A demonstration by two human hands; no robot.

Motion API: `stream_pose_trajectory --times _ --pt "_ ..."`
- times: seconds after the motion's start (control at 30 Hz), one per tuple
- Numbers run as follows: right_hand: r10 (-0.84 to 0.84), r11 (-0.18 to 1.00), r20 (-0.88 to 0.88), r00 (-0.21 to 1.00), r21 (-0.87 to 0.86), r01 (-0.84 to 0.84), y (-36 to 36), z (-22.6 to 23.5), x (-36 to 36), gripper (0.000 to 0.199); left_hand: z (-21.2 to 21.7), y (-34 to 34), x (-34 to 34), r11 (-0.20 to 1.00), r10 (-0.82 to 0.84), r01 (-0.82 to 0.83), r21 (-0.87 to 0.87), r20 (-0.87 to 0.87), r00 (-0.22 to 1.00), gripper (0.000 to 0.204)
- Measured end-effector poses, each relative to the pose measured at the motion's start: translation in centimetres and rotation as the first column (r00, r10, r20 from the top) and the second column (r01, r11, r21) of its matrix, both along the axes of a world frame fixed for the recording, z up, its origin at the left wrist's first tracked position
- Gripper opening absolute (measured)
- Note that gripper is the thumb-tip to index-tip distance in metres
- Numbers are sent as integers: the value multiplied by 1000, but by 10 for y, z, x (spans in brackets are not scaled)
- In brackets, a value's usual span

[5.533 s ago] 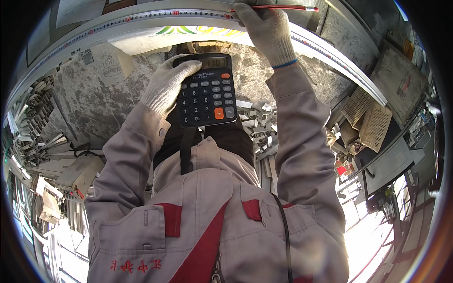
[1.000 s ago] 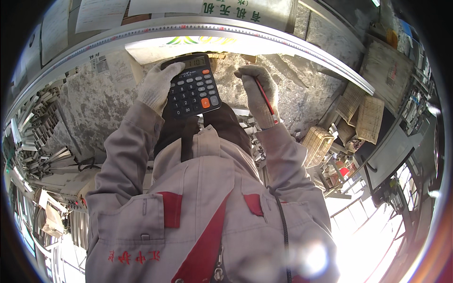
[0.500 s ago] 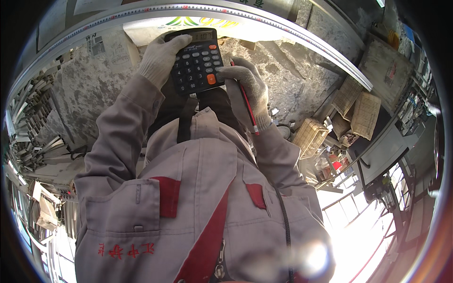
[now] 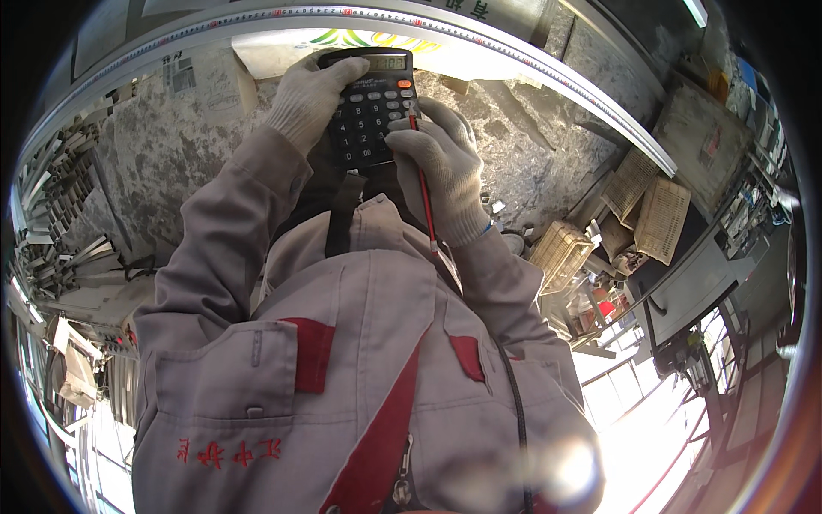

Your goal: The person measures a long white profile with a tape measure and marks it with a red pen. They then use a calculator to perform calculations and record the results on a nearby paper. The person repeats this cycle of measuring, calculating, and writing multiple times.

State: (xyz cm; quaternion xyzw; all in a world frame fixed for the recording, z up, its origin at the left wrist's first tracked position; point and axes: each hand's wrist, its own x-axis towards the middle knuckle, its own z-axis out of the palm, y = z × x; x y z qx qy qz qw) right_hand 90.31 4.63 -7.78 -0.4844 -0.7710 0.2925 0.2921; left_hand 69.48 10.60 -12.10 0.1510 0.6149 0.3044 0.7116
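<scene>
Between both hands [image 4: 310,100] [image 4: 443,163] | black calculator [image 4: 366,111] | left gripping, right overlapping

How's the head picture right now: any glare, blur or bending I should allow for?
Head view: glare whites out the lower right; a pale flare spot veils the grey fabric jacket with red panels; fisheye bends the long white ruler-marked strip; the black rectangular plastic calculator looks fairly crisp.
</scene>
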Motion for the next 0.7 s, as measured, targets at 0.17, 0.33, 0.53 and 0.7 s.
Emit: stream_pose_trajectory --times 0.17,0.33,0.53,0.7 --pt "24 1000 -73 997 -16 -26 1 7 -16 34 -1 0 7 999 15 -16 33 35 999 36" --pt "88 995 -24 996 43 -87 6 11 -31 30 -2 -2 15 999 31 -33 26 68 997 34" --pt "107 992 -12 994 68 -106 10 12 -31 29 -5 3 14 997 28 -27 68 -9 1000 32" --pt "106 993 -70 992 58 -102 10 20 -22 30 -5 10 12 995 86 -83 47 -57 995 29"
